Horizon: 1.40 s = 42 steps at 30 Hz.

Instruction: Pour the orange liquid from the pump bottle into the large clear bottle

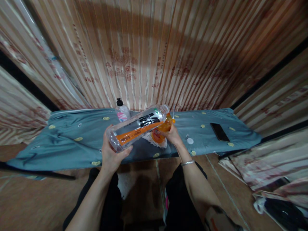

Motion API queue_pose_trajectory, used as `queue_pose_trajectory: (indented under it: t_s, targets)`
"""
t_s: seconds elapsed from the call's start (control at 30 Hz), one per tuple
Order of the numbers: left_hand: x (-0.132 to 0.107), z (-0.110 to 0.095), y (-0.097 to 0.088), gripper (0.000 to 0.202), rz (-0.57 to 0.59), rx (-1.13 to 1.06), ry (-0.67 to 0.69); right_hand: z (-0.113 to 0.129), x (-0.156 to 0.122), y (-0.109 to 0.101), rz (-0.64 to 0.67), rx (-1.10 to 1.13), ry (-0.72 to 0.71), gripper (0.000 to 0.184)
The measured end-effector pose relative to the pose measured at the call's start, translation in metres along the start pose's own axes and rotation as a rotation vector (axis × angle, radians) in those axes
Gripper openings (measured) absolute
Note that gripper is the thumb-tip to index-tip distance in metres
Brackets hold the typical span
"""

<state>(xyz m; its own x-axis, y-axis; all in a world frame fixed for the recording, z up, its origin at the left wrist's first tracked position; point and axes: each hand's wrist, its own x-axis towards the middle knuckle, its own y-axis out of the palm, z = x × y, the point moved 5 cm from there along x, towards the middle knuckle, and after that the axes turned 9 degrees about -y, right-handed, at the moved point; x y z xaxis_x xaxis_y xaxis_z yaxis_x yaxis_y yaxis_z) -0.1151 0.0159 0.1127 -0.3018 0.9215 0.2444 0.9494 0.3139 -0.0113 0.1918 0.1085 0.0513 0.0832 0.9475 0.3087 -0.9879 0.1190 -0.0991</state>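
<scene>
My left hand [113, 154] is wrapped round the lower end of a large clear plastic bottle [134, 128] with a silver and orange label. The bottle is tilted nearly on its side, its neck up and to the right. My right hand [172, 134] is closed round the neck of a translucent orange bottle [158, 136], whose top is close to the clear bottle's mouth. Whether the two touch, and whether liquid is flowing, I cannot tell. A crumpled white cloth [155, 141] lies under the orange bottle.
All this is over a narrow surface covered in a blue-green cloth [72, 147]. A pump bottle [122, 112] with a black top stands behind on the left. To the right lie a round white disc [190, 141] and a black phone [219, 132]. A pleated curtain [144, 48] hangs behind.
</scene>
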Motion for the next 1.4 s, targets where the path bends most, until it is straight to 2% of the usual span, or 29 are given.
queue_pose_trajectory:
  t_s: [0.3, 0.77, 1.07, 1.4]
  targets:
    - [0.0, -0.002, 0.0, 0.114, -0.002, 0.01, -0.01, 0.0026, -0.0012, -0.0017, -0.043, -0.016, 0.009, 0.078]
    - [-0.0018, -0.0076, 0.0022, 0.108, -0.007, -0.027, -0.027, 0.0024, 0.0, -0.0021, -0.028, -0.046, -0.009, 0.076]
    - [-0.0012, -0.0071, 0.0015, 0.11, 0.003, -0.009, -0.029, 0.0044, -0.0016, 0.0005, -0.027, 0.018, 0.011, 0.078]
    - [-0.0018, -0.0083, 0.0015, 0.106, 0.005, 0.004, -0.014, 0.0049, -0.0016, -0.0023, -0.036, -0.06, 0.003, 0.076]
